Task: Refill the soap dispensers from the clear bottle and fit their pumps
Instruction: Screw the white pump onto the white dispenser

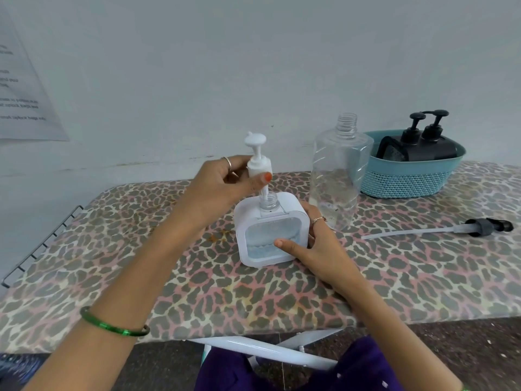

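We are pinching the white pump (258,162) in our left hand (225,183), its tube entering the white dispenser's (267,230) neck. Our right hand (315,244) is gripping that dispenser on the table (197,292); the clear bottle (338,176) is standing just beside.

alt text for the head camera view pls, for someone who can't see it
A person's left hand lowers a white pump into the open neck of a white soap dispenser, which the right hand steadies on a leopard-print table. Right of it stand a clear bottle and a teal basket.
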### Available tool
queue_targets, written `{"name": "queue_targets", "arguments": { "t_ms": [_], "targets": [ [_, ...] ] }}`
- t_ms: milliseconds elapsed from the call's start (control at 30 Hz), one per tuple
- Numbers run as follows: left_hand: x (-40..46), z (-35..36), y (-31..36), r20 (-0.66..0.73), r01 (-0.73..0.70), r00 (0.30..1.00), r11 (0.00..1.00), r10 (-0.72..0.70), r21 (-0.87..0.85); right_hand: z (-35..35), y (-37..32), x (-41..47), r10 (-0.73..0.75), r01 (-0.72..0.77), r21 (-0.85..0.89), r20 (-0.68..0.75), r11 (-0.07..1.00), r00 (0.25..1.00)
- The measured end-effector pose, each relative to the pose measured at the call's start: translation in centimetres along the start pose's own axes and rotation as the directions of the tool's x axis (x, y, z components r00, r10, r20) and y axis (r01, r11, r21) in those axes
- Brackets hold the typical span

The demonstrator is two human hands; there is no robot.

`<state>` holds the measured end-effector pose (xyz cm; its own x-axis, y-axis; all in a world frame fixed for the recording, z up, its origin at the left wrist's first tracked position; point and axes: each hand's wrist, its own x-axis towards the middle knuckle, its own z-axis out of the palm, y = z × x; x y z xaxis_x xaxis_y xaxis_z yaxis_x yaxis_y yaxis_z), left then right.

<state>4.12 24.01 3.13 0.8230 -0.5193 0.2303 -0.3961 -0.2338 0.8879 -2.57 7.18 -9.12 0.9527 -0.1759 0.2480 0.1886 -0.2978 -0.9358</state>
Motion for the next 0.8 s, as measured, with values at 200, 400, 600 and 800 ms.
{"name": "queue_targets", "arguments": {
  "t_ms": [200,400,600,800],
  "targets": [
    [0.0,1.4,-1.7,0.001,0.035,0.999,0.995,-0.035,0.097,0.0,-0.1,0.0,0.003,-0.003,0.000,-0.001,1.000,1.000],
    [-0.1,1.4,-2.7,0.033,0.041,0.998,0.992,-0.045,0.121,0.0,0.0,0.1,0.020,-0.020,0.000,-0.004,1.000,1.000],
    [0.1,0.9,-2.8,0.135,0.067,0.987,0.991,-0.082,0.113,0.0,0.0,0.1,0.026,-0.026,0.008,-0.001,1.000,1.000],
    [0.1,1.9,-1.9,-0.070,0.042,0.997,0.987,-0.032,0.158,-0.1,0.0,0.1,0.034,-0.034,-0.007,0.003,0.999,0.999]
  ]
}}
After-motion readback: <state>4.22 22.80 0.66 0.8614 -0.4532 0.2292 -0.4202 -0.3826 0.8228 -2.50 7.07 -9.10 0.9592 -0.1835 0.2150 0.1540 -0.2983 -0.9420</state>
